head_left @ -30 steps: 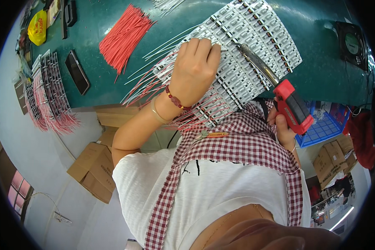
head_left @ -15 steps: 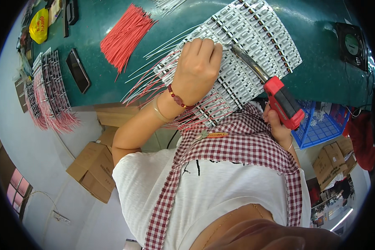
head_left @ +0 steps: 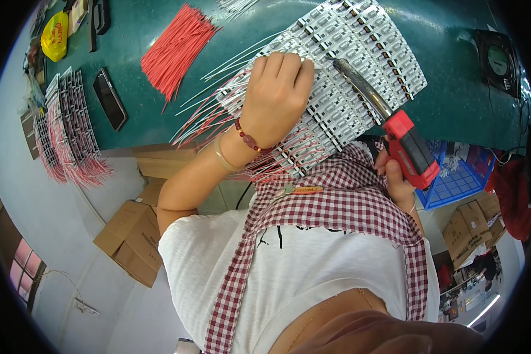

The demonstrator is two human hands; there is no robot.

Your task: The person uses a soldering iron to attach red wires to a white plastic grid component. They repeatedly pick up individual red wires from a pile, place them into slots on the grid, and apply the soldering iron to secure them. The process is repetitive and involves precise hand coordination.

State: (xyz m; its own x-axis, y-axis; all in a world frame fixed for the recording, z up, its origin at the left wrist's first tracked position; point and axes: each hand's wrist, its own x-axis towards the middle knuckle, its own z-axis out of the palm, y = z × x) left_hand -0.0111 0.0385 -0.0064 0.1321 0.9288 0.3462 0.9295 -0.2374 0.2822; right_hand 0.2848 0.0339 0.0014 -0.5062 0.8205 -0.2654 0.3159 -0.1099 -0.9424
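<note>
A broad sheet of joined metal parts in rows lies on the table before me, with white and red wires sticking out from its left side. My left hand is closed over the sheet, palm down. Its fingertips are hidden, so what they pinch cannot be made out. At the right, my right hand grips a soldering gun with a red and black body. The gun's dark metal tip sits just above the sheet, right of my left fingers and apart from them.
On the green table lie a bundle of red wires, white wires, a phone and wired sheets. A black fan-like device stands at the right. Below are a blue crate and cardboard boxes.
The soldering gun has shifted slightly right and down, its tip drawing away from my left fingers. My left hand has moved a little to the left.
</note>
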